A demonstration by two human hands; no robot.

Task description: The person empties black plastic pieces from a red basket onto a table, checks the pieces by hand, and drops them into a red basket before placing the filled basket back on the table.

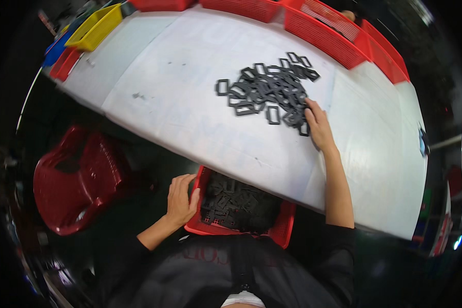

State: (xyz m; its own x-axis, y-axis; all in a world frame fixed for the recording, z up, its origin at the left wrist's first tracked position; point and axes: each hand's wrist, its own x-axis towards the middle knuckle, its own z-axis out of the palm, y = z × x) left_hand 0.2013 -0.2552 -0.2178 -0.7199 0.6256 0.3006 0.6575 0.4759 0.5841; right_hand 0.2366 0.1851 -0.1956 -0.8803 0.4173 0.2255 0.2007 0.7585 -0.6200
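A pile of black frames (280,87) lies on the table (190,61), overlapping so densely that most outlines are hidden; its outermost pieces show as thin, flat rectangular rings. At the pile's right edge, the fingertips of the right hand (319,124) are slightly blurred among the frames; whether they pinch one I cannot tell. On the wearer's side of the pile, partly hidden under the table edge, a red plastic basket (286,228) with perforated walls holds dark pieces, hard to separate in the dimness. Beside it, lower left of the pile, the left hand (179,200) has its fingers loosely curved, thumb apart. Beyond the pile, lattice-walled red baskets (318,42) are cut off above; far left of it, a glossy dark-red chair (69,179) fades into shadow
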